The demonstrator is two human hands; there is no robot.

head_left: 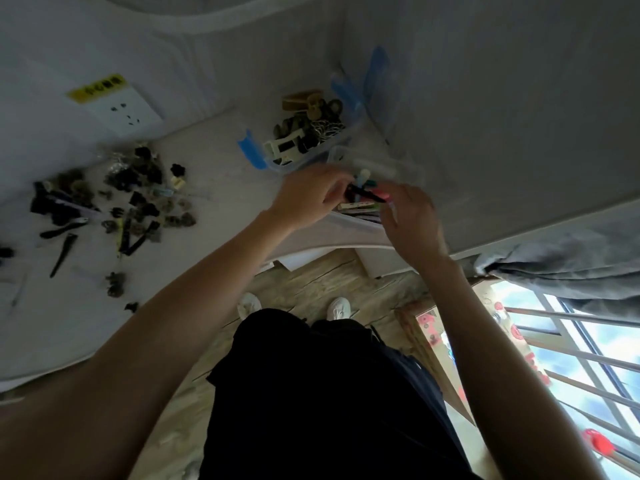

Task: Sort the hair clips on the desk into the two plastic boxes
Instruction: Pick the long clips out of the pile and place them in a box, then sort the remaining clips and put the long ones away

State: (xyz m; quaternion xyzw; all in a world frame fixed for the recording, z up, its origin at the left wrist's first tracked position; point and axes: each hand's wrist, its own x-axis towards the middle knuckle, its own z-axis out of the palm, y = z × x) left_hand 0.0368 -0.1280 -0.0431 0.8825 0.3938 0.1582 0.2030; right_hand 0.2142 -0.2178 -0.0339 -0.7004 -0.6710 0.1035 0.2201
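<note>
Both hands meet over the near plastic box [346, 221], a clear tub at the counter's [221, 188] front edge, roughly at one o'clock from the middle of the view. The left hand [308, 199] reaches in from seven o'clock with its fingers curled, pinching one end of a black hair clip [367, 195] that lies across the box's mouth. The right hand [412, 220] comes in from five o'clock; its fingers are bent toward the clip's other end, near something pink, though blur hides whether they truly grip it. Under the clip the box holds a few long, flat clips in pale and dark colours. Just behind it, toward twelve o'clock, stands the far plastic box [298, 161], clear with blue latches, filled with chunky claw clips in brown, black and cream. Well apart at nine o'clock a loose pile of hair clips [114, 202] is scattered over the white counter, mostly dark, with several long ones lying at its near edge. A wall socket [124, 110] with a yellow label sits at ten o'clock. Below, a wooden floor [311, 282] and two white shoes show past black clothing, and a barred window [568, 351] is at four o'clock.
</note>
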